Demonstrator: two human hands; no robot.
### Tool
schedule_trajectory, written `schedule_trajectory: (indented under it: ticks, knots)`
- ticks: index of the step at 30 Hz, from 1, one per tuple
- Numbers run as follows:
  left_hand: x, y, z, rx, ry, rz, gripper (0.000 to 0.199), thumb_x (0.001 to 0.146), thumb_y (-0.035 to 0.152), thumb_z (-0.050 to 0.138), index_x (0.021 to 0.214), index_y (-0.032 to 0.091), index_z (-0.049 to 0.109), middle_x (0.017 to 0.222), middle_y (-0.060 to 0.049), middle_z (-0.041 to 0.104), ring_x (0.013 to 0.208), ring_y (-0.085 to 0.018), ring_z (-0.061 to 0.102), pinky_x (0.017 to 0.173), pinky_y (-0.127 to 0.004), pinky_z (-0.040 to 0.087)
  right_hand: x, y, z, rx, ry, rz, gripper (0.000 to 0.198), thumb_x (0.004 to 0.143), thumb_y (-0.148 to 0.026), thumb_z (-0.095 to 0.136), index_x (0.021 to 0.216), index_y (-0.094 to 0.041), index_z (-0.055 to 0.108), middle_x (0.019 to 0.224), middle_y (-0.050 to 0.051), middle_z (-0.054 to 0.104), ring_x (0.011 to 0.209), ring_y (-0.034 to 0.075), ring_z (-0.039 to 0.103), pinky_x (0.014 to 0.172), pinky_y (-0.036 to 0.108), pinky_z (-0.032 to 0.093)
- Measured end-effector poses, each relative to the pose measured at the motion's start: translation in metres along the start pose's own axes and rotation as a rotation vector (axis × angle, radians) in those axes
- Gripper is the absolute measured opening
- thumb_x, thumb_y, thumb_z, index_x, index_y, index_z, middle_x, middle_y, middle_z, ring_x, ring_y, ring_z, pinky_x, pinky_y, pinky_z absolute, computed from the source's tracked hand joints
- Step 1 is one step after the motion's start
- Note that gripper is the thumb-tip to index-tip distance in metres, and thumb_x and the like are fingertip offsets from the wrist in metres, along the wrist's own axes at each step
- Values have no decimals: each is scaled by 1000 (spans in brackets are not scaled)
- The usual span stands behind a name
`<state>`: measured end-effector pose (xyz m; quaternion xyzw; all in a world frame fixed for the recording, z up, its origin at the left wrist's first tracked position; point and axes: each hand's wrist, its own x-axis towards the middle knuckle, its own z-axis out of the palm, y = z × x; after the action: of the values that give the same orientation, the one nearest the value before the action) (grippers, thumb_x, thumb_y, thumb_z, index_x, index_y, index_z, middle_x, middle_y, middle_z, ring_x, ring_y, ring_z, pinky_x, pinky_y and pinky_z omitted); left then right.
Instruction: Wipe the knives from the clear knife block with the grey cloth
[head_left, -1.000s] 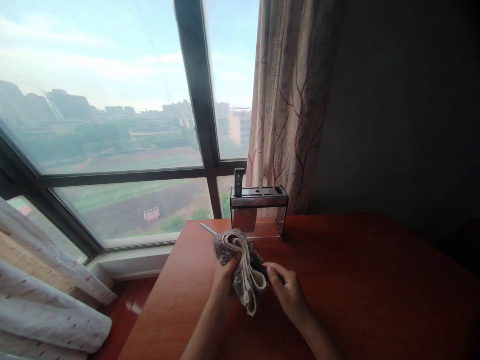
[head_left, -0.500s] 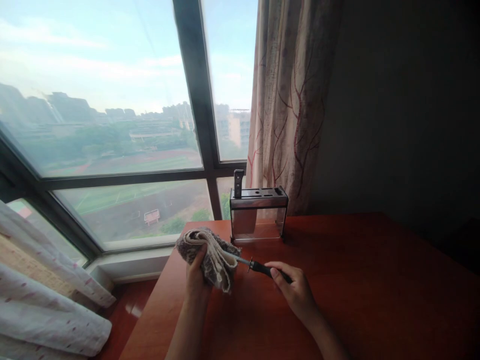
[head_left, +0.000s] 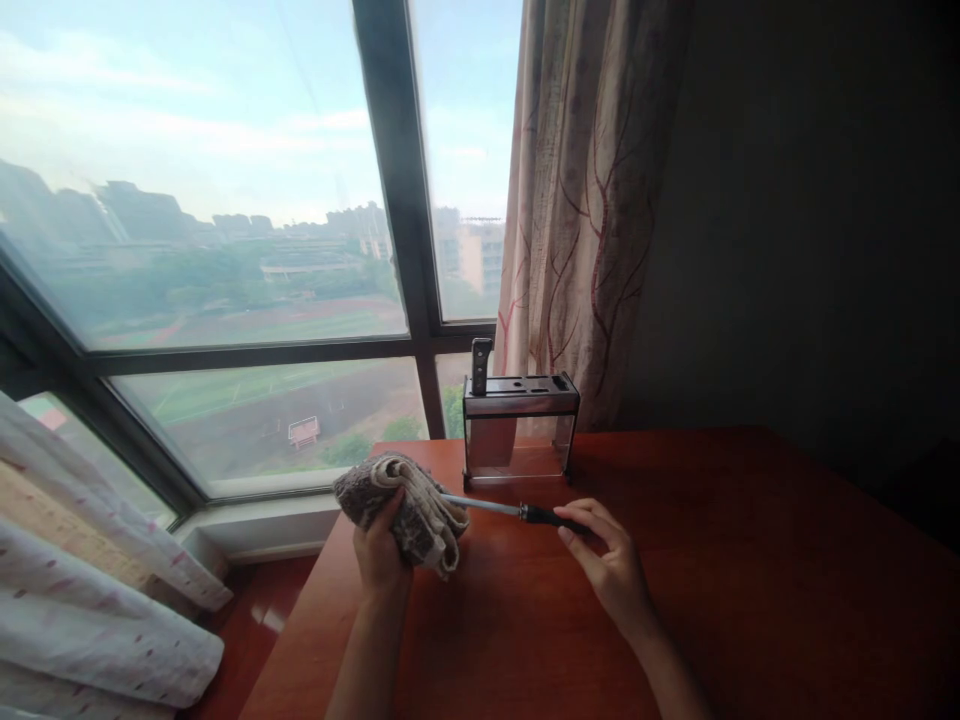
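Our left hand (head_left: pixel 381 545) grips a folded brown-and-cream cloth (head_left: pixel 409 515), thumb pressed across the layers, above the near left part of the reddish-brown counter (head_left: pixel 720 580). Our right hand (head_left: pixel 613 560) pinches the black handle (head_left: pixel 551 517) of a slim metal rod (head_left: pixel 491 506) between thumb and fingers. The rod lies nearly level between our two hands, and its far end disappears into the cloth's folds, so we cannot see the tip or tell how far the fabric wraps around it. Just beyond the rod, near the counter's back edge, we have a clear-sided knife holder (head_left: pixel 521 405) standing upright, with one dark knife handle (head_left: pixel 481 365) rising from the left end of its slotted top. Behind it hangs a patterned curtain (head_left: pixel 577 200), beside a large window (head_left: pixel 247 220) that looks out over a sports field (head_left: pixel 225 390).
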<state>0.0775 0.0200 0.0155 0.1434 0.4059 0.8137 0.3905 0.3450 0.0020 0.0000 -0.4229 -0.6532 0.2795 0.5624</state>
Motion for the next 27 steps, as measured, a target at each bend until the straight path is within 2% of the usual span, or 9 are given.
schedule_trajectory:
  ticks: [4, 7, 10, 12, 14, 17, 20, 24, 27]
  knots:
    - [-1, 0, 1, 10, -2, 10, 33, 58, 18, 77, 89, 13, 68, 79, -2, 73, 68, -21, 69, 71, -36, 56, 0, 5, -4, 19, 30, 157, 31, 79, -43, 64, 99, -20, 70, 89, 8, 69, 79, 22, 65, 65, 28, 51]
    - [0, 1, 1, 3, -20, 26, 33, 59, 19, 76, 91, 14, 68, 79, -1, 73, 69, -21, 69, 69, -34, 55, -1, 6, -4, 95, 33, 304, 37, 80, -49, 62, 98, -17, 68, 63, 3, 65, 56, 17, 60, 52, 25, 46]
    - [-2, 4, 0, -17, -51, 10, 35, 60, 20, 76, 93, 15, 68, 80, -1, 73, 69, -20, 68, 67, -33, 55, -2, 7, -3, 129, 38, 383, 38, 84, -53, 54, 72, -17, 62, 42, -4, 49, 38, 10, 44, 41, 21, 34]
    - [-3, 5, 0, -39, -97, -34, 35, 60, 21, 77, 93, 14, 68, 82, -2, 73, 70, -21, 68, 66, -33, 55, -2, 9, -3, 118, 66, 416, 46, 85, -54, 51, 56, -19, 51, 37, -5, 42, 35, 9, 38, 38, 20, 29]
    - [-4, 6, -1, -61, -134, -74, 35, 60, 22, 78, 92, 14, 68, 83, -2, 73, 71, -21, 68, 67, -32, 55, -1, 11, -3, 118, 81, 452, 51, 85, -56, 50, 50, -20, 43, 35, -5, 40, 34, 8, 37, 38, 20, 27]
    - [-4, 5, -2, -98, -148, -94, 36, 62, 24, 77, 95, 15, 68, 84, -3, 73, 72, -20, 68, 68, -32, 56, -1, 13, 1, 183, 56, 488, 49, 85, -55, 51, 52, -20, 45, 38, -5, 41, 37, 9, 37, 39, 20, 28]
    - [-2, 2, -2, -156, -109, -133, 29, 69, 27, 73, 95, 15, 69, 85, -3, 74, 73, -20, 69, 71, -33, 56, -2, 12, 7, 255, 28, 458, 40, 83, -54, 54, 67, -18, 58, 47, -4, 48, 44, 10, 44, 43, 21, 34]
    - [5, -3, -2, -251, -45, -182, 22, 80, 28, 63, 98, 16, 69, 86, -5, 74, 78, -21, 69, 80, -36, 55, -5, 10, 12, 174, -10, 351, 34, 81, -49, 60, 93, -18, 66, 68, 2, 62, 62, 16, 57, 58, 24, 46]
    - [8, -7, -2, -309, -31, -195, 24, 83, 23, 58, 103, 17, 67, 90, -5, 74, 86, -22, 69, 87, -37, 53, -6, 9, 14, 86, -18, 227, 30, 80, -44, 64, 97, -20, 67, 92, 7, 67, 83, 21, 62, 71, 27, 49]
